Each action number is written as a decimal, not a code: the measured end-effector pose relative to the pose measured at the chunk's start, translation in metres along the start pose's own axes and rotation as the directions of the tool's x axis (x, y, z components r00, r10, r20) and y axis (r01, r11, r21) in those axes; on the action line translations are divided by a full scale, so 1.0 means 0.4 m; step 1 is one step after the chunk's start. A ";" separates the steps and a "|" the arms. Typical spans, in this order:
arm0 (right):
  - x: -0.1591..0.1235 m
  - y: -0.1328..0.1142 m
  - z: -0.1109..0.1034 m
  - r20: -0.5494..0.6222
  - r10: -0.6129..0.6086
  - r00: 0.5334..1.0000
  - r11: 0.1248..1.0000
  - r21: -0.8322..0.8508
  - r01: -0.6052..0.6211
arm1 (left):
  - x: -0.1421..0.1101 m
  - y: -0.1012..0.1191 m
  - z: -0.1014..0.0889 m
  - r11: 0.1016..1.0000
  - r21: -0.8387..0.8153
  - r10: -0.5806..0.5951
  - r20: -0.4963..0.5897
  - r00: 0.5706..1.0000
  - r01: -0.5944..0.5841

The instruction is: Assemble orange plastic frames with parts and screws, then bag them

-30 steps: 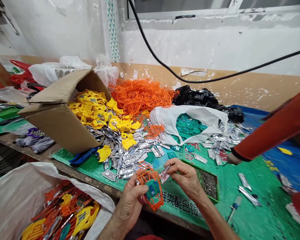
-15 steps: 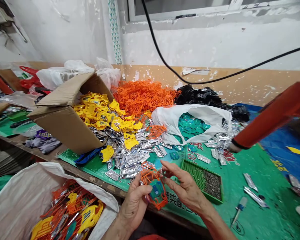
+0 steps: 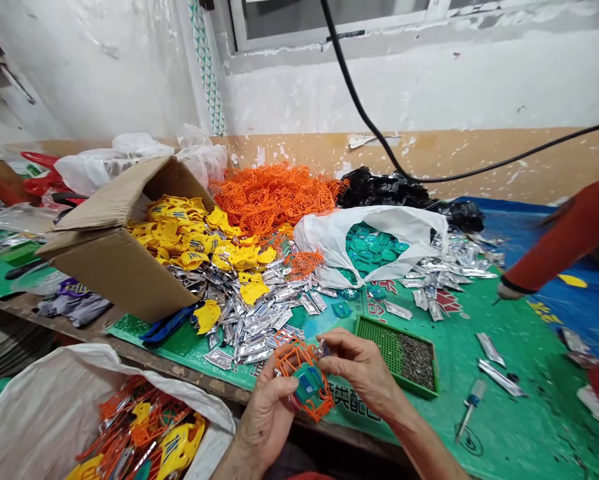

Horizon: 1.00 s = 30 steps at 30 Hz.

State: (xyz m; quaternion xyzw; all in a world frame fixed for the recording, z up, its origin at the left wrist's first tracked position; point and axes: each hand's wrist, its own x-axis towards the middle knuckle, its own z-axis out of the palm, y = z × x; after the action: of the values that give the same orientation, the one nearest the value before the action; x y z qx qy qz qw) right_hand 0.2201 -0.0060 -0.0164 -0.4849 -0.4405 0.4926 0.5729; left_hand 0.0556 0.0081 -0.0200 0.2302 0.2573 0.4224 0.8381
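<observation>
My left hand (image 3: 269, 407) is closed around an orange plastic lattice frame (image 3: 290, 357) with a translucent green plastic piece (image 3: 306, 381) set in it. The thumb presses on the green piece's left edge. At the frame's upper right side, my right hand (image 3: 362, 367) has its thumb and forefinger pinched together. A small shiny bit shows at those fingertips, too small to name. Just right of my right hand lies a green tray (image 3: 426, 390) with many small dark screws (image 3: 419, 360) in its right part.
Silver plastic parts (image 3: 259, 327) lie heaped behind my hands. A tipped carton (image 3: 99, 267) spills yellow parts (image 3: 179, 233) beside orange frames (image 3: 279, 193). A white bag (image 3: 324, 240) holds green pieces. A red power screwdriver (image 3: 564, 233) hangs at right. An open sack (image 3: 34, 407) stands lower left.
The view has shifted slightly. The red screwdriver's tip has swung right and hangs clear of the silver parts. Both hands stay at the orange frame, with my right fingers drawn closer together.
</observation>
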 end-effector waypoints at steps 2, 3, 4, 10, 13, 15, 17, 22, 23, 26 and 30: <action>0.001 -0.015 -0.003 0.025 0.042 0.999 0.999 0.002 -0.042 | -0.004 0.000 0.001 1.000 0.015 -0.007 -0.006 1.000 0.007; 0.001 -0.023 -0.004 0.055 0.086 0.995 0.996 0.003 -0.087 | -0.005 0.001 0.000 1.000 0.017 -0.009 -0.011 1.000 0.009; 0.000 -0.030 -0.006 0.095 0.144 0.985 0.989 0.006 -0.145 | -0.007 0.001 -0.001 1.000 0.017 -0.010 -0.014 1.000 0.010; -0.017 -0.018 -0.008 0.251 0.315 0.915 0.926 0.133 -0.354 | -0.009 -0.002 -0.008 0.999 0.031 -0.042 0.001 0.999 0.041; -0.023 -0.002 -0.011 0.189 0.294 0.937 0.924 0.194 -0.330 | -0.001 -0.006 -0.009 0.990 0.139 0.010 -0.054 0.998 -0.002; -0.023 -0.002 -0.018 0.150 0.286 0.946 0.929 0.200 -0.312 | 0.003 -0.003 -0.011 0.948 0.304 0.127 -0.099 0.987 -0.091; -0.022 -0.011 -0.028 0.122 0.280 0.952 0.933 0.200 -0.300 | 0.000 0.009 -0.010 0.830 0.533 0.272 -0.124 0.954 -0.167; -0.030 -0.045 -0.036 0.147 0.200 0.969 0.980 -0.019 -0.199 | -0.027 0.063 0.022 0.446 0.852 0.405 0.081 0.911 -0.275; -0.034 -0.050 -0.032 0.180 0.146 0.973 0.986 -0.107 -0.128 | -0.030 0.071 0.033 0.416 0.858 0.356 0.150 0.922 -0.300; -0.047 -0.055 -0.013 0.295 -0.097 0.951 0.903 -0.376 0.208 | -0.027 0.080 0.057 0.322 0.879 0.159 0.315 0.936 -0.351; -0.067 -0.054 0.001 0.299 -0.431 0.851 0.550 -0.660 0.511 | -0.018 0.072 0.056 0.270 0.905 0.062 0.324 0.944 -0.328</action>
State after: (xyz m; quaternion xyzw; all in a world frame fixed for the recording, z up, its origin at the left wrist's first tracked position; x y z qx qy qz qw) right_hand 0.2192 -0.0336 0.0041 -0.5072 -0.7390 0.1319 0.4234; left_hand 0.0490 0.0138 0.0162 0.7565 0.3300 0.2586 0.5020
